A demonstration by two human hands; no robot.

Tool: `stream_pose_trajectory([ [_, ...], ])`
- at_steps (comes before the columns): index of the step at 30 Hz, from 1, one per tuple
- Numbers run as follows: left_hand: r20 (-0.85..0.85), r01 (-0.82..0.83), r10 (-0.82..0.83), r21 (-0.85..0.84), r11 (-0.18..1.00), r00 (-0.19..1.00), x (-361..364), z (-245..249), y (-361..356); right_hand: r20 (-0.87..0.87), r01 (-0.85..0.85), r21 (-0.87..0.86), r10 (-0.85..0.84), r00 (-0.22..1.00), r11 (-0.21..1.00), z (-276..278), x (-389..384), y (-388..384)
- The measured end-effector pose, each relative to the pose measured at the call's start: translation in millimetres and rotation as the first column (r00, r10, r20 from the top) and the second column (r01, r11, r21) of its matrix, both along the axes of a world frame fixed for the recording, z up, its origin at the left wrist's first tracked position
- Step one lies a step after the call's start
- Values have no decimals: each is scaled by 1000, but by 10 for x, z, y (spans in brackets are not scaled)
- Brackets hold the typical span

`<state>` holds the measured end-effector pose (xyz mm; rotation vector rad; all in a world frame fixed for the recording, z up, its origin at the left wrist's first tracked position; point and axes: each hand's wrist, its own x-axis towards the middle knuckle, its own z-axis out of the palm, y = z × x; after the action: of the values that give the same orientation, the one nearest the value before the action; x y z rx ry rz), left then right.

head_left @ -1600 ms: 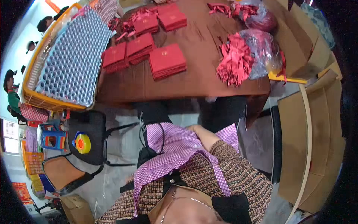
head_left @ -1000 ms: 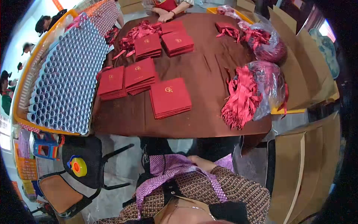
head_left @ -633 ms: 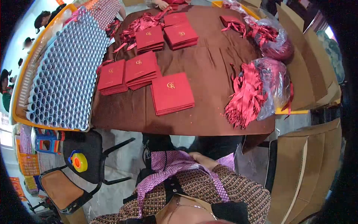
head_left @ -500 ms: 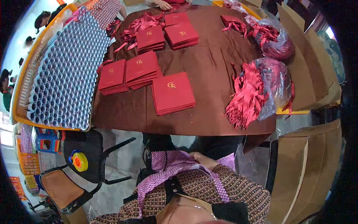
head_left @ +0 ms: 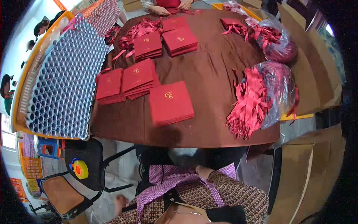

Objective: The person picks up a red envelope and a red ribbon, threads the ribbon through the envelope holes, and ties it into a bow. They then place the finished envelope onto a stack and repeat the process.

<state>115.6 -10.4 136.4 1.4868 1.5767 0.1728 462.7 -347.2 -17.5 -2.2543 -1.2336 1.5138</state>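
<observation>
Sitting below the tabletop's near edge, the right hand touches the checked apron. The left hand is low beside it. I cannot tell if the fingers are curled or loose.

Head-worn camera; faces steeply down over table.

Brown table, blk chair.
</observation>
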Motion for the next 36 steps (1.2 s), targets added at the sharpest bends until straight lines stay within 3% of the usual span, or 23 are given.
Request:
stream_pose_trajectory([
  [1,8,-22,22,2,1000,1000,84,65,-35,157,42,50,-50,986,998,-575,-177,-101],
  [2,-95,233,-215,280,931,972,369,140,21,306,73,107,-103,946,992,-1158,-343,-193],
  [3,-258,473,-397,497,727,881,842,275,111,305,68,110,-99,947,992,-645,-136,-250],
  [4,-472,858,-716,262,443,514,1430,627,155,60,169,116,-176,983,979,86,122,56],
  [5,-534,998,-845,-52,33,0,1891,884,143,-189,268,96,-247,950,959,717,204,85],
  [7,-360,921,-911,246,-301,-202,2243,664,102,-216,286,103,-259,942,953,609,380,173],
  [8,-354,923,-913,241,-301,-206,2380,433,132,-240,303,105,-272,932,947,568,462,210],
  [10,-224,748,-873,452,-487,-433,2572,14,222,-298,347,101,-305,905,932,534,576,293],
  [13,-166,732,-851,446,-515,-498,2787,81,261,-365,403,105,-342,866,909,523,789,421],
  [15,-115,749,-878,478,-459,-465,2825,19,318,-401,433,121,-355,845,893,566,932,551],
  [18,-160,798,-871,350,-491,-465,2896,153,327,-440,464,166,-356,824,870,702,1120,816],
  [20,-167,841,-837,64,-537,-522,2982,206,334,-454,474,198,-349,820,858,768,1229,867],
  [23,-99,873,-867,-40,-487,-488,3250,316,248,-501,506,203,-355,789,838,853,1145,735],
  [24,-87,874,-870,-33,-485,-486,3146,256,117,-514,519,197,-364,777,832,927,1129,643],
  [26,-54,867,-947,387,-313,-318,3221,132,160,-525,550,248,-367,768,797,1049,1334,739],
  [27,-59,864,-942,384,-326,-330,3210,174,110,-546,576,255,-376,749,777,1099,1286,743],
  [29,-197,982,-963,-66,-175,-185,3292,205,-92,-575,631,255,-410,708,732,1180,1157,612],
  [30,-226,975,-951,-122,-186,-209,3299,75,-124,-587,663,256,-432,684,703,1215,1076,522],
  [31,-217,968,-946,-121,-218,-240,3283,-47,-157,-601,699,251,-458,655,670,1424,987,463],
  [33,-186,930,-949,225,-292,-254,3275,-211,-240,-652,667,344,-343,676,661,2162,1138,341],
  [35,-90,929,-951,204,-310,-297,3412,11,-392,-526,628,334,-413,743,703,2470,1235,448],
  [36,-111,957,-967,152,-246,-230,3424,25,-454,-522,644,332,-435,734,689,2203,1204,503],
])
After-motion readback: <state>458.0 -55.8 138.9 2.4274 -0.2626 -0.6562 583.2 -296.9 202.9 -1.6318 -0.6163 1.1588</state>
